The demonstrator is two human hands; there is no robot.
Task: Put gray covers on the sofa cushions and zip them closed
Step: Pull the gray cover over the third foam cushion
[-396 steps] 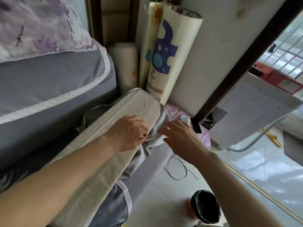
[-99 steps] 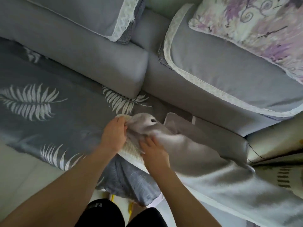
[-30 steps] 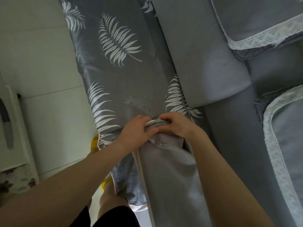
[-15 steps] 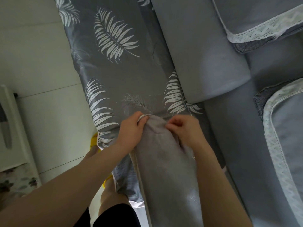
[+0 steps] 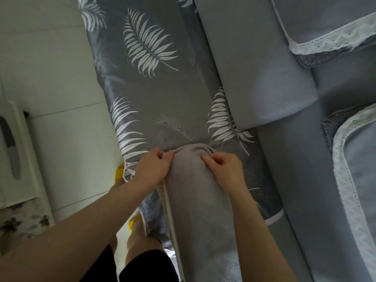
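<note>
Both grips pinching plain gray fabric cover [image 5: 200,200] at cushion's far end: left hand [image 5: 151,168], right hand [image 5: 225,169]; cushion on leaf-print sofa seat [image 5: 154,88]. Risk: bunched fabric snagging zipper.

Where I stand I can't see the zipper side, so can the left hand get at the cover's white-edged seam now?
Probably yes. The left hand already pinches the gray cover at the cushion's far end, right where the white edge begins, and nothing lies over that edge. No zipper pull shows.
</note>
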